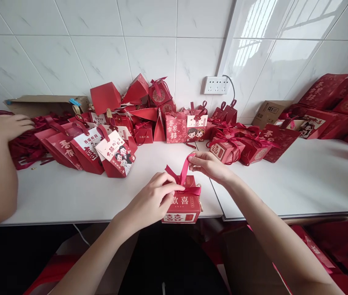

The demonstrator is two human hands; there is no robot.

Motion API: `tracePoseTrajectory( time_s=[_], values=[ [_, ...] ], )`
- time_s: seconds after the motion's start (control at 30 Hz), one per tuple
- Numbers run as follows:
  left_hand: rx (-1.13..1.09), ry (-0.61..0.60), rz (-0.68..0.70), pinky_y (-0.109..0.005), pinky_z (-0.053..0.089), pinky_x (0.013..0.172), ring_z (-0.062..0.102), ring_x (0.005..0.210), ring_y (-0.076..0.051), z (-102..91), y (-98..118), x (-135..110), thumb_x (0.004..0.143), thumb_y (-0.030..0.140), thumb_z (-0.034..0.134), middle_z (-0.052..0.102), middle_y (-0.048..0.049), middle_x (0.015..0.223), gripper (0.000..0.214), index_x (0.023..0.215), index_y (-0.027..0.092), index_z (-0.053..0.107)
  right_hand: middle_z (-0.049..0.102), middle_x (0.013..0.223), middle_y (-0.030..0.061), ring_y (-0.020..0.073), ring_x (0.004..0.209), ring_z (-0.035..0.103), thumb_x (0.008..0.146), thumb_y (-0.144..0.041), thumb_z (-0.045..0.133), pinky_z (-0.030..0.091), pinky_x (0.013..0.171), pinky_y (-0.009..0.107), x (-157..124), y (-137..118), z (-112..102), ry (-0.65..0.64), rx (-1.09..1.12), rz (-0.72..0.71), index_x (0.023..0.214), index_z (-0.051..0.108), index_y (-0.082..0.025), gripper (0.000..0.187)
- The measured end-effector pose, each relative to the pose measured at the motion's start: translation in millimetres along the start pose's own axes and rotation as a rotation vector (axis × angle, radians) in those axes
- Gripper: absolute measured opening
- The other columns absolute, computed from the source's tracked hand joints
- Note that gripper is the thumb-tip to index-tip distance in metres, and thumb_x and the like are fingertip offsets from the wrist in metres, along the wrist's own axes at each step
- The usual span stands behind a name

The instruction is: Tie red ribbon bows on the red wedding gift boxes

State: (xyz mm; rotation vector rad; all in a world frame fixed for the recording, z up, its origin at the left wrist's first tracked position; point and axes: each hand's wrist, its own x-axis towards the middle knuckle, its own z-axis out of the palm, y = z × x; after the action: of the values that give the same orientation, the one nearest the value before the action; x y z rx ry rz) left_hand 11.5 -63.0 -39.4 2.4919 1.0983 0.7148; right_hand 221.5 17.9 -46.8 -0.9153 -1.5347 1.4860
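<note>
At the surface's near edge: a red double-happiness gift box (182, 207) sits lettered top up on the white surface (145, 162).
Right grip: the right hand (207, 164) is pinched closed on one end of the magenta satin ribbon (184, 171).
Left grip: the left hand (158, 193) is half curled, fingers over the ribbon's crossing; whether it pinches any, I cannot tell.
Ribbon's long axis: slants up from that crossing, slightly rightward, to the right grip.
Nearer hand: the left, at the box top; the right is held above it.
Box from grips: below and slightly left of the right; beneath and rightward of the left.
</note>
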Motion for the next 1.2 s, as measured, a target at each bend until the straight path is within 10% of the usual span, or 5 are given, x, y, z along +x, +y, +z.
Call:
tracePoseTrajectory(
  time_s=[0.5, 0.67, 0.83, 0.93, 1.2],
  values=[
    [-0.039, 0.015, 0.006, -0.031, 0.046, 0.085, 0.052, 0.096, -0.017, 0.1, -1.3, 1.1, 0.088, 0.012, 0.042, 0.056, -0.0046, 0.095, 0.033, 0.111, 0.022, 0.063, 0.038, 0.055, -0.004, 0.011, 0.053, 0.036, 0.086, -0.062, 0.034, 0.031, 0.053, 0.026, -51.8, -9.0, 15.2, 0.238, -0.655, 0.148, 0.061, 0.041, -0.02, 0.05],
    [-0.237, 0.004, -0.053, -0.031, 0.045, 0.09, 0.053, 0.102, -0.018, -0.1, -4.7, -1.6, 0.09, 0.032, 0.046, 0.056, -0.005, 0.105, 0.033, 0.121, 0.026, 0.056, 0.036, 0.052, -0.0039, 0.0098, 0.051, 0.03, 0.081, -0.064, 0.043, 0.026, 0.05, 0.026, -68.2, -11.3, 29.1, 0.009, -0.587, 0.169, 0.056, 0.042, -0.019, 0.052],
    [-0.372, 0.329, -0.351, -0.027, 0.046, 0.073, 0.056, 0.083, -0.017, 2.2, -13.6, -11.9, 0.086, 0.038, 0.047, 0.058, -0.0028, 0.089, 0.022, 0.093, 0.02, 0.057, 0.032, 0.053, -0.0052, 0.0088, 0.05, 0.026, 0.076, -0.066, 0.048, 0.022, 0.048, 0.025, -63.9, -2.5, 29.4, 0.02, -0.416, 0.131, 0.055, 0.039, -0.02, 0.052],
    [-0.428, 0.212, -0.528, -0.024, 0.036, 0.055, 0.043, 0.057, -0.012, 1.9, -14.7, -15.2, 0.085, 0.045, 0.045, 0.042, 0.0034, 0.059, 0.035, 0.062, 0.019, 0.043, 0.033, 0.053, -0.0055, 0.0085, 0.05, 0.026, 0.075, -0.066, 0.051, 0.022, 0.048, 0.025, -64.4, 1.1, 28.7, 0.034, -0.34, 0.134, 0.054, 0.039, -0.02, 0.051],
    [-0.736, 0.166, -0.553, -0.02, 0.029, 0.05, 0.035, 0.054, -0.009, 11.3, -6.6, -17.1, 0.084, 0.045, 0.049, 0.034, 0.0049, 0.057, 0.038, 0.06, 0.019, 0.035, 0.04, 0.056, -0.0047, 0.0094, 0.053, 0.034, 0.075, -0.063, 0.056, 0.028, 0.054, 0.025, -66.9, 12.5, 35.7, 0.092, -0.139, 0.106, 0.057, 0.04, -0.02, 0.049]
  ],
)
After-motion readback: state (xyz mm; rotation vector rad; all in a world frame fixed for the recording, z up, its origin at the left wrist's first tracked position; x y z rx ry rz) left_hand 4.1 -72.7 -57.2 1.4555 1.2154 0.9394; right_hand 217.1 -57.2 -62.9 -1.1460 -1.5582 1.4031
